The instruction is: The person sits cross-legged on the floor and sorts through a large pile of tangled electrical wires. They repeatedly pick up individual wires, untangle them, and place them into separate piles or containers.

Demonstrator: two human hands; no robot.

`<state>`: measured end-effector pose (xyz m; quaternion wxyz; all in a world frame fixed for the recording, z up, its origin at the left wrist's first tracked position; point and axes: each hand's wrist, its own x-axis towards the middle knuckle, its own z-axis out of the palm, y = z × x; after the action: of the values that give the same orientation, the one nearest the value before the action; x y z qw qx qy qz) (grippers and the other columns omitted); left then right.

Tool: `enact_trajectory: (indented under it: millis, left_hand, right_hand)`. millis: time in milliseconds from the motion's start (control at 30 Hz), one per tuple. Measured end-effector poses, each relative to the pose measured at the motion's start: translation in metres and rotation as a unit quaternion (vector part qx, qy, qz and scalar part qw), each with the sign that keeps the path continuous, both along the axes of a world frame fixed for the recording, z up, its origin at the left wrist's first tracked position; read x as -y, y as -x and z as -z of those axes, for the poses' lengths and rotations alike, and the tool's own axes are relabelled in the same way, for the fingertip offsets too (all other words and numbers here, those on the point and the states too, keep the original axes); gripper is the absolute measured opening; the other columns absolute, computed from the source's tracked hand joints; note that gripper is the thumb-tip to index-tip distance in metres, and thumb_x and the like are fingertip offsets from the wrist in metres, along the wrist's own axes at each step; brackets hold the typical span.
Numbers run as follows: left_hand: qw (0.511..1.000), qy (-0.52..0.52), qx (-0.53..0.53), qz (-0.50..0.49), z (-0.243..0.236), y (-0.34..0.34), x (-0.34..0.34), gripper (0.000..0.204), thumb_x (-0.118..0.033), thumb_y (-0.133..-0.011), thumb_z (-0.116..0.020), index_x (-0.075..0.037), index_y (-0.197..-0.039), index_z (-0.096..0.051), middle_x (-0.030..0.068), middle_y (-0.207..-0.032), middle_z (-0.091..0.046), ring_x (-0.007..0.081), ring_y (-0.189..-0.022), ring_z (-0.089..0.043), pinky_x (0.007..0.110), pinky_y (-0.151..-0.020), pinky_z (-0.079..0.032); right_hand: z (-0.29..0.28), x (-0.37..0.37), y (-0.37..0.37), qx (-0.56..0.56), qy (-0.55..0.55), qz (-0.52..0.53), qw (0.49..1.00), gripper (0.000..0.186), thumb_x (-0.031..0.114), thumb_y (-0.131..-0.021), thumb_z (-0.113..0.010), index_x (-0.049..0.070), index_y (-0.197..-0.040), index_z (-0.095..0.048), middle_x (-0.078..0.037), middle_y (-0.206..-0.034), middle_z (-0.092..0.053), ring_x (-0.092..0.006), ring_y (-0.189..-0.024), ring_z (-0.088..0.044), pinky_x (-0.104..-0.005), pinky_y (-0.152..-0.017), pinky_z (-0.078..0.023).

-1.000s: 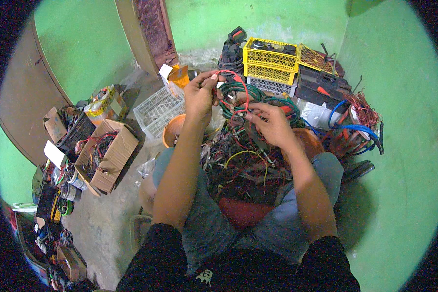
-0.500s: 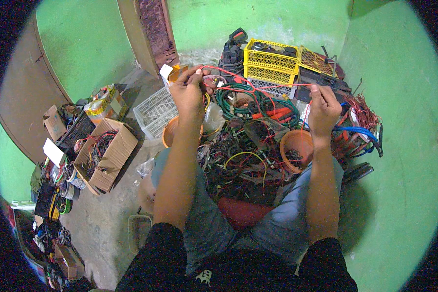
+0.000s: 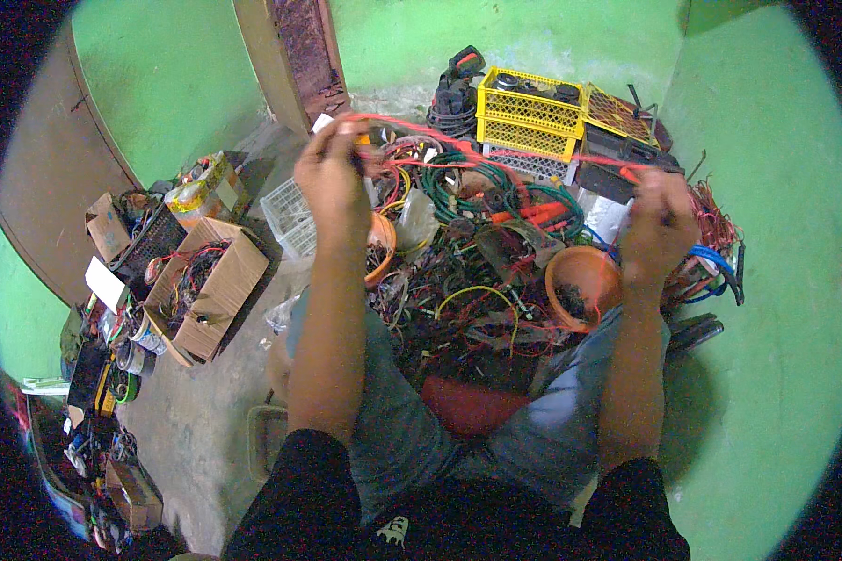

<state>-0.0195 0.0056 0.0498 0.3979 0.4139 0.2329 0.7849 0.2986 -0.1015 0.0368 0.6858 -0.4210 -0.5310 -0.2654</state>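
Note:
A thin red wire (image 3: 468,148) stretches between my raised hands, doubled into strands that blur with motion. My left hand (image 3: 340,187) pinches its left part, fingers closed. On the right, my right hand (image 3: 660,224) is closed on the other end, and a short red piece shows above the knuckles. Below the wire spreads a tangled heap of dark cables and wire scraps (image 3: 458,327), with a coil of green cable (image 3: 440,184) at its far side. An orange pot (image 3: 608,273) with dark bits inside stands near my right forearm; another orange pot (image 3: 381,245) is partly hidden by my left forearm.
Yellow crates (image 3: 529,116) stand stacked by the far green wall. Reddish wire bundles (image 3: 716,220) and blue cable (image 3: 716,260) lie at the right. Left are a white plastic crate (image 3: 288,220), an open cardboard box (image 3: 234,294) of wires and a row of clutter.
My hands have moved farther apart, the left one leftward and the right one rightward and slightly down. The red wire stays held between them. The view has shifted a little.

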Motion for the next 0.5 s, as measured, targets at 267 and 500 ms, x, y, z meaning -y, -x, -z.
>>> enact_trajectory:
  millis: [267, 500]
  left_hand:
    - [0.992, 0.059, -0.001, -0.114, 0.056, 0.13, -0.048, 0.018, -0.006, -0.092, -0.056, 0.004, -0.105, -0.063, 0.0054, -0.082, -0.066, 0.0075, -0.052, -0.047, 0.02, -0.045, -0.037]
    - [0.988, 0.074, -0.103, -0.093, 0.038, 0.05, -0.008, 0.016, -0.008, -0.091, -0.058, 0.002, -0.102, -0.065, 0.0062, -0.084, -0.068, 0.0076, -0.051, -0.051, 0.022, -0.043, -0.037]
  right_hand:
    - [0.038, 0.013, -0.142, -0.277, 0.058, 0.034, 0.958, 0.026, 0.015, -0.092, -0.056, -0.004, -0.106, -0.066, -0.004, -0.081, -0.059, -0.0104, -0.068, -0.053, -0.0246, -0.06, -0.045]
    - [0.054, -0.022, -0.084, -0.076, 0.363, 0.005, 0.929, 0.027, 0.019, -0.09, -0.061, 0.003, -0.112, -0.067, -0.007, -0.095, -0.067, -0.015, -0.079, -0.06, -0.0286, -0.073, -0.048]
